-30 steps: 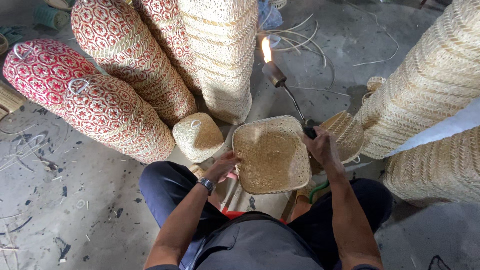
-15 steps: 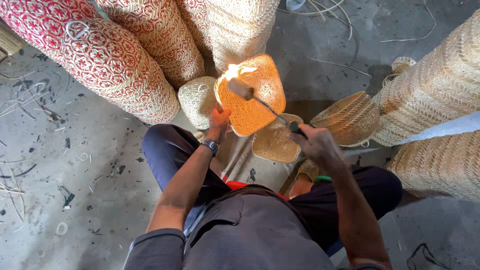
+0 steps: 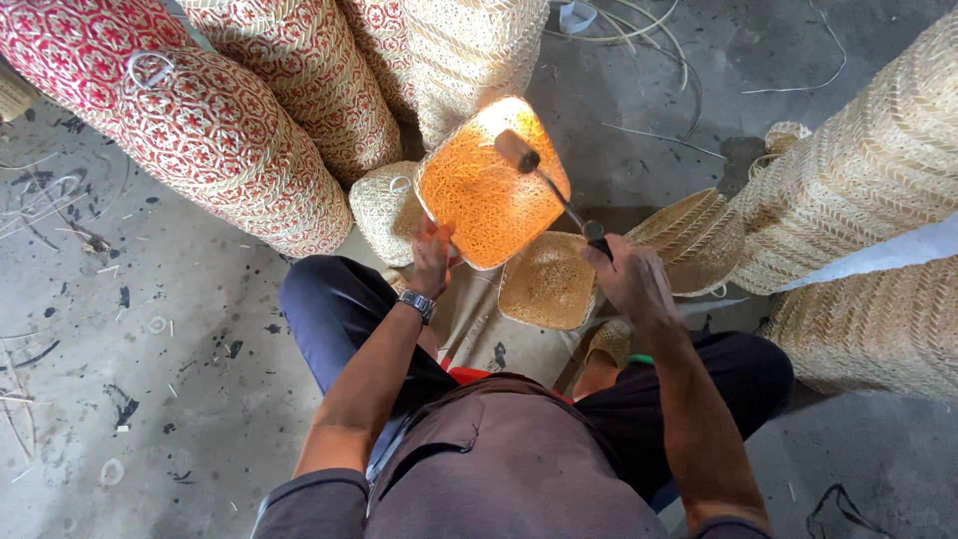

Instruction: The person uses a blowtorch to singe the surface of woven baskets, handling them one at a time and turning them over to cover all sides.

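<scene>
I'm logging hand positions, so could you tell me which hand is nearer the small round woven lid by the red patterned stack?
Left. The left hand is just beside the lid, gripping the glowing basket; the right hand holds the torch farther off.

Soft, even daylight, sharp focus; orange flame glare blows out the woven basket, with wide-angle bending at edges.

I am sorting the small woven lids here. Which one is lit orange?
The lid that the left hand holds up, with the torch head over it. The lid on the lap stays pale straw colour.
</scene>
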